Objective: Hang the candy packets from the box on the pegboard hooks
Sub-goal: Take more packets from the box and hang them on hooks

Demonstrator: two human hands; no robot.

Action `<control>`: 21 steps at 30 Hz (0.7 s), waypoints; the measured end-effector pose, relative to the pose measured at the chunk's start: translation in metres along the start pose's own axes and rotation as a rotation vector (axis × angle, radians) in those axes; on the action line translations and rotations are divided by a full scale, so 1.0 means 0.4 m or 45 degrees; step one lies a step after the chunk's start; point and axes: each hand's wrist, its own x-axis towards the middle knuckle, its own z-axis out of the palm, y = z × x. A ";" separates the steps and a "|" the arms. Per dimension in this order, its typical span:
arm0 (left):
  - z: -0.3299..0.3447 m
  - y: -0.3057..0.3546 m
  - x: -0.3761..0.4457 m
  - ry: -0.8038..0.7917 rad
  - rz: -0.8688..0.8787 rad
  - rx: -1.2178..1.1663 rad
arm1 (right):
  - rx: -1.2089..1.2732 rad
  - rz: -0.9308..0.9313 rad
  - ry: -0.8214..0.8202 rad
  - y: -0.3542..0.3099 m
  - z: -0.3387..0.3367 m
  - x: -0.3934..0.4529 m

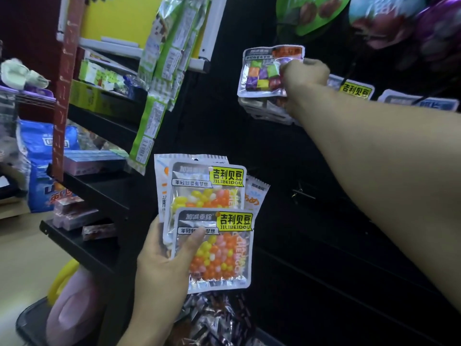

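Currently the right hand [305,76] is up at the pegboard [287,158], fingers curled on a packet [264,71] of square wrapped candies, near the board's upper edge. More packets of the same kind hang behind it in a stack [264,108]; the hook itself is hidden by packet and hand, so cannot tell whether the hole is already over it.

Left hand [164,260] grips a fan of packets [212,221] low at the board's left edge, thumb pressed across the front one. Count in the fan: two bean packets with yellow labels in front, one white packet behind, and the corner of a fourth showing on the right. Possibly more hidden.

Step in hand, by my reading: seating the square-candy packet on its hook. To do it well, keep the header flat and level, slide it fully back against the stack, and let go only once it hangs free. Match kinds: bean packets belong on the hook to the right, where one yellow-label packet [354,89] already hangs. A blue-label packet [424,103] hangs further right. One bare hook [303,193] shows lower down.

Box not in view.
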 end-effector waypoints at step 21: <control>0.018 0.059 0.013 0.034 0.116 -0.022 | -0.059 0.126 -0.047 -0.040 -0.034 -0.010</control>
